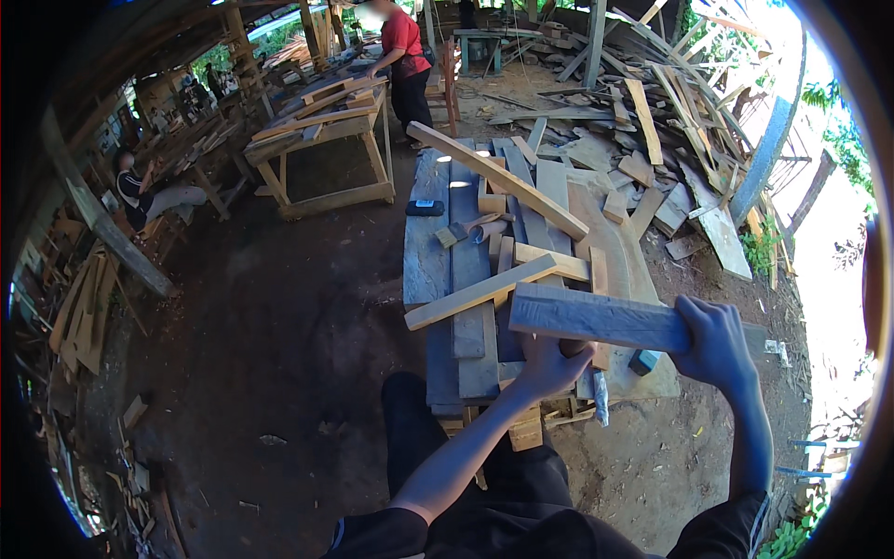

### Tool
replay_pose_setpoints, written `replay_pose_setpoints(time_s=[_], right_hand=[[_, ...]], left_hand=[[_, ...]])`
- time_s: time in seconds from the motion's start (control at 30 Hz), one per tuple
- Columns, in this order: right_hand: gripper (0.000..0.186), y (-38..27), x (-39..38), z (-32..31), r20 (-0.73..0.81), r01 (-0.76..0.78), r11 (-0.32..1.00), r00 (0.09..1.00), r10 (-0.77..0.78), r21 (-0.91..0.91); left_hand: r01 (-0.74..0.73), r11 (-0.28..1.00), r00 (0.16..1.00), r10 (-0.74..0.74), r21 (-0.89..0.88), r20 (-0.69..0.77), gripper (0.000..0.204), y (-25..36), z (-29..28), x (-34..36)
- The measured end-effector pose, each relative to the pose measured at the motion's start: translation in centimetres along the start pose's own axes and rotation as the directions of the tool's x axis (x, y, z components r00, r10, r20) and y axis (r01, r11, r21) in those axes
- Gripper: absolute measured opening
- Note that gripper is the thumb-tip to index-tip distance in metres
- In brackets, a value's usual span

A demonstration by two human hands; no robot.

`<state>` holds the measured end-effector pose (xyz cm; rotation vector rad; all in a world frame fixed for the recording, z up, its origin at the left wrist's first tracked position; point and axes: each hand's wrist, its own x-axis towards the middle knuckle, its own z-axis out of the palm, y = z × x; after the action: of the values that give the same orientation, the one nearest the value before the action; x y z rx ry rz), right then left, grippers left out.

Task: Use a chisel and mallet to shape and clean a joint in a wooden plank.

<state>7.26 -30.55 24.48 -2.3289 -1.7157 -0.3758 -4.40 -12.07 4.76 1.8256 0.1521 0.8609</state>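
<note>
A thick grey-brown wooden plank (pixel 596 319) is held slantwise above the bench, its left end raised over other timber. My right hand (pixel 712 343) is wrapped round the plank's right end, fingers over the top edge. Close under the plank's near edge is my left hand (pixel 551 365), closed, its fingers partly hidden by the plank. A dark brown rounded piece shows beside its thumb; I cannot tell what it belongs to. Just beyond the plank, pale wooden bars (pixel 480 292) lie crossed on the workbench (pixel 428 265). A long bar (pixel 503 182) slants across the bench's far part.
A brush (pixel 463 230) and a black object (pixel 425 208) lie on the bench's left side. A small blue block (pixel 643 361) sits near its right edge. Scrap boards (pixel 643 140) pile up beyond. A person in red (pixel 402 42) stands at another table (pixel 326 140); another person sits left.
</note>
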Motion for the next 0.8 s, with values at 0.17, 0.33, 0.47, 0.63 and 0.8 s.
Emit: replay_pose_setpoints(time_s=[0.17, 0.33, 0.47, 0.63, 0.8], right_hand=[[0.03, 0.0, -0.9, -1.4, 0.133, -0.123, 0.992, 0.983, 0.126, -0.029], [0.033, -0.8, -3.4, -1.7, 0.405, -0.304, 0.952, 0.876, 0.262, 0.042], [0.042, -2.9, -4.5, -1.3, 0.379, -0.366, 0.93, 0.862, 0.338, 0.004], [0.048, -4.3, -6.1, -0.1, 0.228, -0.442, 0.894, 0.88, 0.417, 0.072], [0.054, -5.6, -6.8, 0.3, 0.167, -0.551, 0.828, 0.831, 0.531, 0.108]], left_hand=[[-0.048, 0.967, 0.999, 0.045, -0.251, -0.015, 0.015, 1.9, -0.6, 0.9], [0.062, 0.961, 0.995, -0.039, -0.27, 0.091, 0.017, 3.2, -0.9, 0.4], [0.052, 0.962, 0.996, -0.031, -0.268, 0.081, 0.016, 2.8, -1.1, 0.2], [-0.036, 0.964, 0.999, 0.044, -0.264, 0.025, 0.024, 2.5, -0.5, 0.3], [-0.039, 0.974, 0.998, 0.051, -0.224, 0.047, 0.022, 1.6, -0.5, 0.3]])
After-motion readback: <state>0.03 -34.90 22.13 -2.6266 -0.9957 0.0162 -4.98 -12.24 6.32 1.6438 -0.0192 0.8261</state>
